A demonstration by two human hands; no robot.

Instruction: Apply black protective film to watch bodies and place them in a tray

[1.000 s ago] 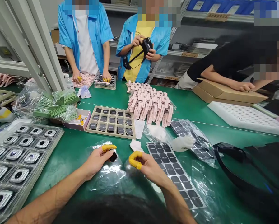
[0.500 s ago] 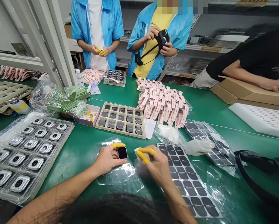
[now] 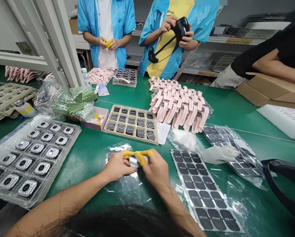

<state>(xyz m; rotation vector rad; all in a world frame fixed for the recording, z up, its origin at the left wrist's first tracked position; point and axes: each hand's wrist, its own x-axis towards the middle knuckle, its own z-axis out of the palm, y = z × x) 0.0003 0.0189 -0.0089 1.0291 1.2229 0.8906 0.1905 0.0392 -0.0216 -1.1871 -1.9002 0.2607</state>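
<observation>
My left hand (image 3: 116, 166), a yellow finger cot on it, holds a square smartwatch body (image 3: 134, 161) without a strap. Its glass catches a pale reflection. Close against the watch's right edge is my right hand (image 3: 157, 168), also in yellow finger cots, its fingers pinched on a small white cloth that is mostly hidden. Beneath both hands lie clear plastic film sheets (image 3: 127, 191). To the right is a sheet of dark square stickers (image 3: 204, 197). Behind the hands stands a beige tray (image 3: 100, 130) with dark square pieces in its pockets.
At left sits a clear tray (image 3: 52, 169) of watch bodies. Pink-strapped watches (image 3: 182, 105) are piled at the back, green straps (image 3: 80, 110) beside a small box (image 3: 105, 123). A white bottle (image 3: 218, 154) lies at right near a black headband (image 3: 273, 184). Two co-workers stand opposite; another leans at right.
My right hand has moved left and up to the watch, from a short way off. The watch has tilted, its dark glass now shining pale. The whole view has shifted slightly.
</observation>
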